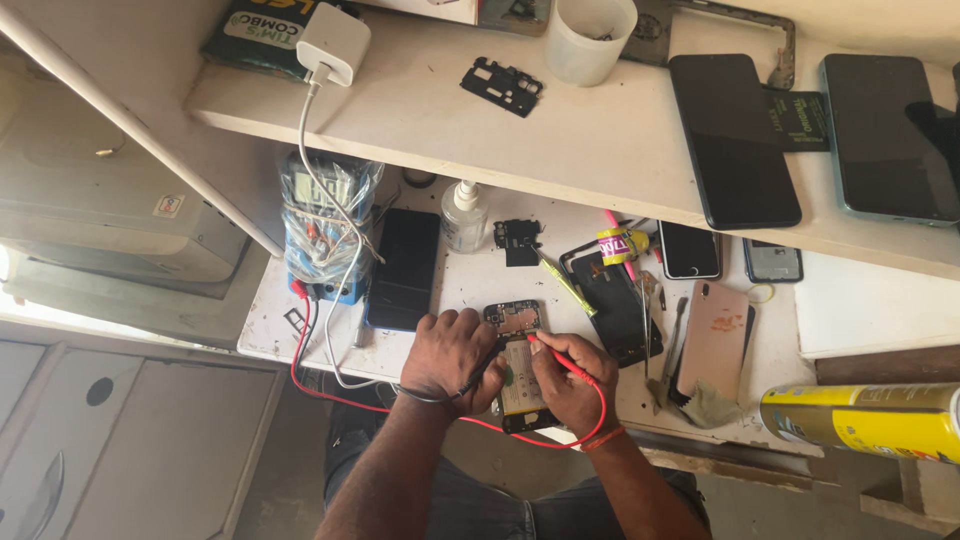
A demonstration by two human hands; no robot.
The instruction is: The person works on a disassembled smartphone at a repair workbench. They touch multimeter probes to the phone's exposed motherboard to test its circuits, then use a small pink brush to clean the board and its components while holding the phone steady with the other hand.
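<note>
Nearest to us are our two forearms, reaching down to the white bench (270, 335); our left hand (447, 358) is curled around a black probe (487, 368), pinching it so its tip slants toward the opened phone (518, 365) lying just right of that hand; our right hand (570, 378) grips a red probe (552, 352) between thumb and fingers, its tip touching the phone's exposed inside; the phone sits between both hands, back cover off, circuit board at its far end; a red lead (300, 370) loops from under our wrists out to the left, toward a multimeter wrapped in clear plastic (325, 222) well beyond our left hand; a dark phone (403, 268) lies just beyond that hand; right of our right hand rest a pink phone (714, 338) and tweezers (673, 340); a spray bottle (465, 217) stands farther off.
</note>
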